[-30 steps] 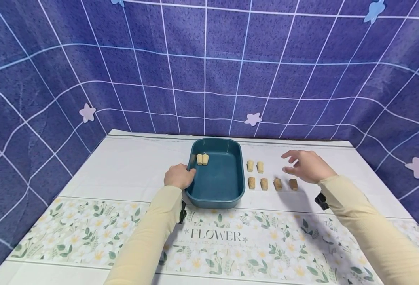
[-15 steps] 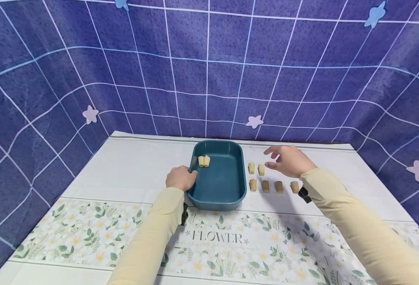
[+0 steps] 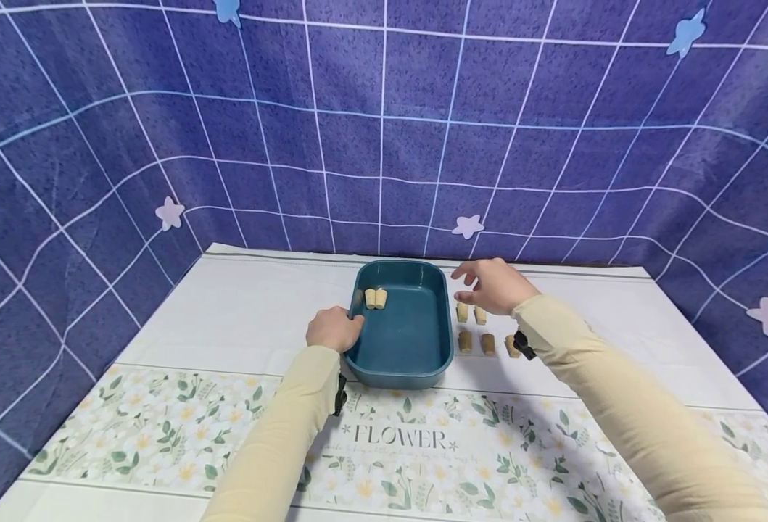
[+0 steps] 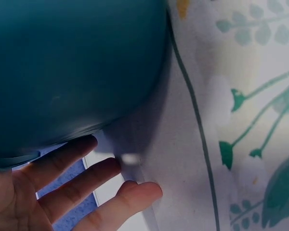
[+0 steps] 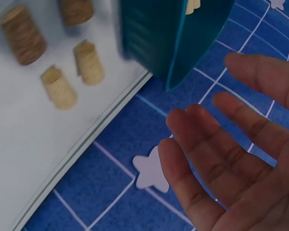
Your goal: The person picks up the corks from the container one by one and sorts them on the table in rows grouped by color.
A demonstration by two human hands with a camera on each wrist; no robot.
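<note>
A teal rectangular tray (image 3: 398, 341) stands on the table with two pale corks (image 3: 381, 299) side by side in its back left part. My left hand (image 3: 333, 329) holds the tray's left rim, thumb over the edge. In the left wrist view, several of its fingers (image 4: 120, 207) lie fairly straight beside the tray's wall. Empty, with fingers spread and slightly bent, my right hand (image 3: 496, 286) hovers above the table just past the tray's right rim. Below it stand two pale corks (image 5: 60, 89). Darker brown corks (image 3: 487, 344) form a nearer row, partly covered by the right wrist.
A white tablecloth (image 3: 259, 297) with a printed floral band (image 3: 423, 449) covers the table. Behind it and at both sides hangs a blue gridded curtain (image 3: 331, 145) with star shapes.
My right hand has moved left across the corks towards the tray, and its wrist now covers the rightmost brown cork. The left hand stays at the rim. The head view has shifted slightly.
</note>
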